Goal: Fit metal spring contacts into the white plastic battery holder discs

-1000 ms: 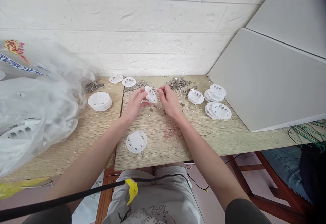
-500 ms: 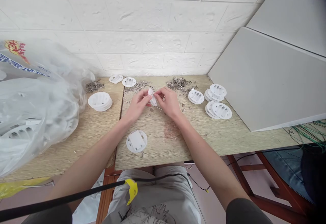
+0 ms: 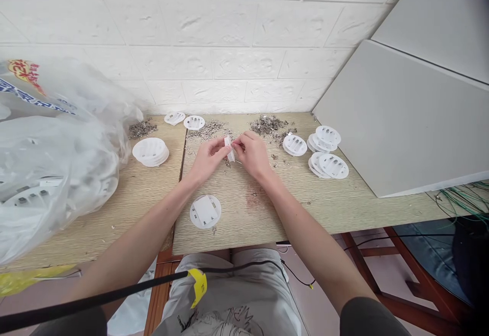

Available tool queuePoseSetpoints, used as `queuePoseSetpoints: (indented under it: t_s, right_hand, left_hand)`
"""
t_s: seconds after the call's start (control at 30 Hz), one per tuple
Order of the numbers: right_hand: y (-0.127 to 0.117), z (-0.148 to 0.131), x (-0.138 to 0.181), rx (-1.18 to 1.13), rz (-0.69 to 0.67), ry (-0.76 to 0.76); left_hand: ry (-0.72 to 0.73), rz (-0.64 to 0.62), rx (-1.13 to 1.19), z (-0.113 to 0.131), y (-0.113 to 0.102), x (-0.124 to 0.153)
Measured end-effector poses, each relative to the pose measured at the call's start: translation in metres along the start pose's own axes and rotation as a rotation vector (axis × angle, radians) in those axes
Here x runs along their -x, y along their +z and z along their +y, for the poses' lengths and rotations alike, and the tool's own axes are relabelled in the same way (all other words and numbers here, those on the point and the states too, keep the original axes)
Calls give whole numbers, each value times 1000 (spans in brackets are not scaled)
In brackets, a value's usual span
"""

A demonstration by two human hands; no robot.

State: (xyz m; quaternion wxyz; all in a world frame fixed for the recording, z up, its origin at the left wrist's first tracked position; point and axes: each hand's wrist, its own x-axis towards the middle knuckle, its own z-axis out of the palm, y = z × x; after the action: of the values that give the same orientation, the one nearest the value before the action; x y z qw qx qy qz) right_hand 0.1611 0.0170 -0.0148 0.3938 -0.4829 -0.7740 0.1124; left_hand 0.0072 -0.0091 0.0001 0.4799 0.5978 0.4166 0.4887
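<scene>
My left hand (image 3: 209,158) grips a round white plastic battery holder (image 3: 229,150), tilted almost edge-on to me. On its right side my right hand (image 3: 252,153) is closed in a pinch close against the disc; what the fingertips hold is too small to make out. A thin rod-like end (image 3: 239,162) pokes out below the right fingers. Behind the hands lie a pile of small metal contacts (image 3: 267,125) and a flatter scatter of small metal pieces (image 3: 208,130). Nearer to me another white battery holder (image 3: 205,211) lies flat on the table.
On the right stand stacks of white holders (image 3: 333,165) and a single small stack (image 3: 294,145). At left are another stack (image 3: 150,152), a dark metal pile (image 3: 142,129) and a large plastic bag (image 3: 57,173). A grey panel (image 3: 405,117) leans at right; a black cable (image 3: 114,295) crosses low.
The holder in my left hand has turned more upright and edge-on. My right fingers stay pinched beside it, with only a slight shift.
</scene>
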Motion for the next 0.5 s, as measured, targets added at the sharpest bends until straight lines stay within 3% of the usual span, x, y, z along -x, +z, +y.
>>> queuePoseSetpoints:
  t_s: [0.3,0.5]
  right_hand:
    - [2,-1,1,85,-48,-11]
    - [1,0,0,54,-76,10]
  left_hand:
    - [-13,-10,6,-6,-1,1]
    - [-100,-6,140,-9,-1,1]
